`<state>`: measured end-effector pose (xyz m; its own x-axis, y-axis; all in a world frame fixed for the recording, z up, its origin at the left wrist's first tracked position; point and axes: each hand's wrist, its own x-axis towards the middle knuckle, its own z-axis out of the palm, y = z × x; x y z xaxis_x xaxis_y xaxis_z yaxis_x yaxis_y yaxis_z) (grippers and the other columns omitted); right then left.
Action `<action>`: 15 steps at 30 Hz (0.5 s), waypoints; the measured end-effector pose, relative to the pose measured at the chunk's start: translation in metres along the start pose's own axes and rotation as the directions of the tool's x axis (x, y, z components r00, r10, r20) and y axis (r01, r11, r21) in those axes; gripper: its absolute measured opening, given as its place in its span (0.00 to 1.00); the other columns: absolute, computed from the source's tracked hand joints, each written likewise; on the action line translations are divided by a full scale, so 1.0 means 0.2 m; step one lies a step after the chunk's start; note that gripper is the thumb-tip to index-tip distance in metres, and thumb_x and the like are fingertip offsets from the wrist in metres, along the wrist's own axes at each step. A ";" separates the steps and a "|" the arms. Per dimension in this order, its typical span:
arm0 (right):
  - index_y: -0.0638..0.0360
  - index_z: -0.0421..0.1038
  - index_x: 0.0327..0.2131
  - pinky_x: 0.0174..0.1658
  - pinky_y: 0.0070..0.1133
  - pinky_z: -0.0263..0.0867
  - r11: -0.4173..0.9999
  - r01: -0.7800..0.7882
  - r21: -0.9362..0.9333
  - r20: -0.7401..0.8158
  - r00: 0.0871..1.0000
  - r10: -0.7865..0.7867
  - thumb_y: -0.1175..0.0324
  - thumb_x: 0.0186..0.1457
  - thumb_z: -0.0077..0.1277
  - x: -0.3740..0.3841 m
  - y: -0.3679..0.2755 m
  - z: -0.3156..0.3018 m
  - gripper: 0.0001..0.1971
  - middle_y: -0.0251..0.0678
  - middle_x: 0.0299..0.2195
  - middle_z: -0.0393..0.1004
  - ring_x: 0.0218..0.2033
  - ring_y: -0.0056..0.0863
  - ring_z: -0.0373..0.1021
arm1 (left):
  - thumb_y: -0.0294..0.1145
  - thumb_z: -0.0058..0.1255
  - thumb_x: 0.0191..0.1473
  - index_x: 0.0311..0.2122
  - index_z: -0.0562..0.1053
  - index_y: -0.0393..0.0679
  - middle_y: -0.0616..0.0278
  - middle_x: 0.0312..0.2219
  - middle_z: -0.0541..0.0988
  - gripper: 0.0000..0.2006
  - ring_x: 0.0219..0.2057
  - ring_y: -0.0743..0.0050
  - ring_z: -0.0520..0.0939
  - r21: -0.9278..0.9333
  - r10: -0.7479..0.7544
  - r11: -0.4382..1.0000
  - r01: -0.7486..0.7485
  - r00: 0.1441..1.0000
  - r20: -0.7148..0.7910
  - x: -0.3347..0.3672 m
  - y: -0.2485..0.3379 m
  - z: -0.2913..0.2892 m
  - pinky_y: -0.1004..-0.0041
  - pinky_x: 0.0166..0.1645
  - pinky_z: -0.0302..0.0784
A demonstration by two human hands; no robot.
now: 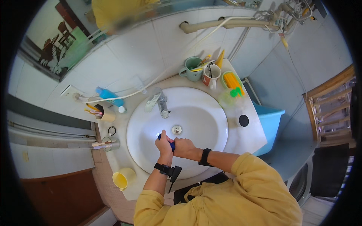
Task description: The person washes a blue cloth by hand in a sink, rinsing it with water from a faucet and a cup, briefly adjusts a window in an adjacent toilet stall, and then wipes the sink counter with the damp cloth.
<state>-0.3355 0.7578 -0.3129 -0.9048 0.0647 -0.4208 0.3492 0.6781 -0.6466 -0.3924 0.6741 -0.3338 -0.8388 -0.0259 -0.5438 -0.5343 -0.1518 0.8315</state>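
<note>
Over the front of the white oval sink (222, 124), my two hands meet around a small dark-blue flashlight (172, 145), mostly hidden by the fingers. My left hand (163, 145) is closed round its left part, and my right hand (184, 147) closes on the other end. A pale bluish glow shows on the basin wall just beyond my left hand. Past the hands lie the metal drain (176, 130) and the chrome faucet (163, 105), with a clear, crumpled-looking piece beside its spout. Black bands sit on both wrists.
Along the left counter are a blue bottle (109, 96), a beige holder (108, 114), a glass with toothbrushes (112, 144) and a yellow cup (123, 178). Right of the faucet stand a green mug (193, 68), a white mug (211, 75), a yellow-filled dish (232, 81) and a green-topped pump bottle (228, 98).
</note>
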 end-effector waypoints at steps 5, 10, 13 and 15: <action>0.66 0.68 0.28 0.33 0.31 0.68 0.998 0.029 -0.051 0.020 0.999 -0.028 0.61 0.43 0.47 0.03 0.07 0.08 0.15 0.50 0.25 0.73 0.27 0.43 0.72 | 0.30 0.46 0.44 0.12 0.59 0.43 0.63 0.09 0.63 0.14 0.12 0.72 0.66 -0.055 -0.089 0.995 0.086 0.993 -0.072 0.07 -0.12 -0.03 0.73 0.20 0.63; 0.65 0.68 0.29 0.34 0.31 0.68 0.998 0.002 -0.059 0.047 0.999 0.001 0.62 0.43 0.47 0.04 0.11 0.12 0.14 0.49 0.25 0.73 0.28 0.43 0.72 | 0.31 0.44 0.45 0.14 0.60 0.46 0.65 0.09 0.62 0.12 0.12 0.70 0.65 -0.043 -0.150 0.988 0.147 0.986 -0.075 0.10 -0.19 -0.05 0.71 0.22 0.66; 0.65 0.68 0.29 0.34 0.31 0.68 0.998 -0.002 -0.068 0.063 0.998 0.006 0.62 0.43 0.46 0.04 0.11 0.14 0.14 0.49 0.26 0.74 0.28 0.42 0.72 | 0.30 0.45 0.44 0.11 0.59 0.44 0.63 0.08 0.63 0.14 0.12 0.71 0.66 -0.080 -0.159 0.985 0.152 0.983 -0.093 0.11 -0.22 -0.07 0.71 0.21 0.63; 0.65 0.68 0.29 0.35 0.31 0.68 0.997 0.002 -0.077 0.068 0.998 0.004 0.62 0.43 0.46 0.04 0.11 0.14 0.14 0.49 0.26 0.74 0.29 0.42 0.72 | 0.29 0.45 0.44 0.11 0.59 0.44 0.63 0.09 0.63 0.14 0.12 0.70 0.67 -0.100 -0.166 0.983 0.157 0.981 -0.096 0.11 -0.23 -0.08 0.71 0.21 0.63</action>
<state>-0.3283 0.7522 -0.3493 -0.8851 0.0175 -0.4651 0.3281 0.7323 -0.5967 -0.3852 0.6656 -0.3863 -0.7243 -0.0951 -0.6828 -0.6460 -0.2524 0.7204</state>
